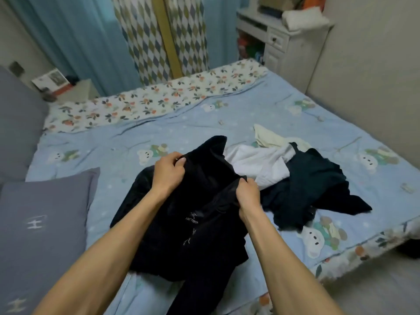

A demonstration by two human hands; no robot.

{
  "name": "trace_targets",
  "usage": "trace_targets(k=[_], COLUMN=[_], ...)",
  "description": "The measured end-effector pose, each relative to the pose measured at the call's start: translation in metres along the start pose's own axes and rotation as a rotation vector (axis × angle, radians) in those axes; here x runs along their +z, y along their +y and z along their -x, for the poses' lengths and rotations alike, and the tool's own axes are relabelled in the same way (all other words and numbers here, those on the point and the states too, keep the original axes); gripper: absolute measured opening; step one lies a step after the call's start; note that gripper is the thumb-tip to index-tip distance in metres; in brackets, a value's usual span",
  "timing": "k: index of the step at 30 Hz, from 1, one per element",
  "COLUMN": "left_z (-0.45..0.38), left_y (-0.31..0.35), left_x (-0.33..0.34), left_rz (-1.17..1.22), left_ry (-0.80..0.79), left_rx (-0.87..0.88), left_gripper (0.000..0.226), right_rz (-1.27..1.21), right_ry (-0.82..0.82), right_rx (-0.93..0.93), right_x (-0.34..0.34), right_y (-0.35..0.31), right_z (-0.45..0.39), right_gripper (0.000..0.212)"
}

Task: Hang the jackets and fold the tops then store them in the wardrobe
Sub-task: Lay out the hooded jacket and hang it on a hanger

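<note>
Fingers (179, 161) of our left hand (168, 172) and right hand (247, 196) pinch the black jacket's (193, 214) top edge, lifted over the bed (118, 142). Its length hangs down toward us. Remaining tops (295, 173) lie heaped just right, nearer our right hand.

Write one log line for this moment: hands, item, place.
hands: left and right grip black jacket | place: over bed | pile: untouched
</note>
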State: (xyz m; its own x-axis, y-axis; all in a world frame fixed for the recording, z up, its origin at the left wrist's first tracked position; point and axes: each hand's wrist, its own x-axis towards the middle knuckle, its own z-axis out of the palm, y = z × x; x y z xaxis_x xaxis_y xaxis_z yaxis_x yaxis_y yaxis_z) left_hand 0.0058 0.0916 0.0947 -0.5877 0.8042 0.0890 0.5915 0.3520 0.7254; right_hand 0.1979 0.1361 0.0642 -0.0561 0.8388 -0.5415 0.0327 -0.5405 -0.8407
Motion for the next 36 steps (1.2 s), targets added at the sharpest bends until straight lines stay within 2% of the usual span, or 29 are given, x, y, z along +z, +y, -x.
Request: trace_targets(k=[7, 10, 11, 15, 18, 21, 24, 25, 28, 30, 32, 34, 36], left_z=[0.013, 0.028, 0.036, 0.054, 0.076, 0.094, 0.103, 0.114, 0.151, 0.168, 0.174, 0.175, 0.179], left_y=[0.087, 0.121, 0.135, 0.156, 0.15, 0.15, 0.149, 0.143, 0.126, 0.111, 0.099, 0.092, 0.085], left_x=[-0.113, -0.143, -0.156, -0.165, -0.174, -0.181, -0.176, -0.167, -0.145, -0.128, -0.11, -0.094, -0.081], left_rz=[0.2, 0.33, 0.322, 0.058, 0.04, 0.102, 0.231, 0.265, 0.413, 0.322, 0.117, 0.135, 0.245], left_ry=[0.316, 0.517, 0.589, 0.592, 0.69, 0.602, 0.429, 0.351, 0.086, -0.053, -0.106, -0.065, 0.029], left_rx=[0.14, 0.267, 0.323, 0.358, 0.372, 0.339, 0.161, 0.118, 0.079, 0.133, 0.202, 0.222, 0.192], left_gripper=[0.022, 0.018, 0.017, 0.018, 0.021, 0.018, 0.018, 0.017, 0.018, 0.033, 0.027, 0.005, 0.016], right_rz=[0.005, 0.024, 0.033, 0.215, 0.226, 0.119, -0.019, -0.026, 0.077, 0.174, 0.235, 0.218, 0.139], right_ry=[-0.102, -0.038, -0.044, -0.121, -0.126, -0.235, -0.442, -0.464, -0.504, -0.538, -0.575, -0.633, -0.685], right_rx=[-0.328, -0.534, -0.609, -0.66, -0.683, -0.583, -0.415, -0.388, -0.391, -0.415, -0.431, -0.42, -0.367], right_x=[0.015, 0.019, 0.021, 0.019, 0.012, 0.005, -0.003, -0.009, -0.027, -0.039, -0.048, -0.056, -0.062], right_y=[-0.115, -0.151, -0.163, -0.172, -0.168, -0.169, -0.163, -0.152, -0.129, -0.116, -0.107, -0.1, -0.093], right_z=[0.063, 0.089, 0.103, 0.126, 0.134, 0.145, 0.164, 0.17, 0.179, 0.18, 0.175, 0.172, 0.162], right_gripper=[0.022, 0.025, 0.024, 0.018, 0.02, 0.02, 0.014, 0.015, 0.021, 0.017, 0.02, 0.018, 0.016])
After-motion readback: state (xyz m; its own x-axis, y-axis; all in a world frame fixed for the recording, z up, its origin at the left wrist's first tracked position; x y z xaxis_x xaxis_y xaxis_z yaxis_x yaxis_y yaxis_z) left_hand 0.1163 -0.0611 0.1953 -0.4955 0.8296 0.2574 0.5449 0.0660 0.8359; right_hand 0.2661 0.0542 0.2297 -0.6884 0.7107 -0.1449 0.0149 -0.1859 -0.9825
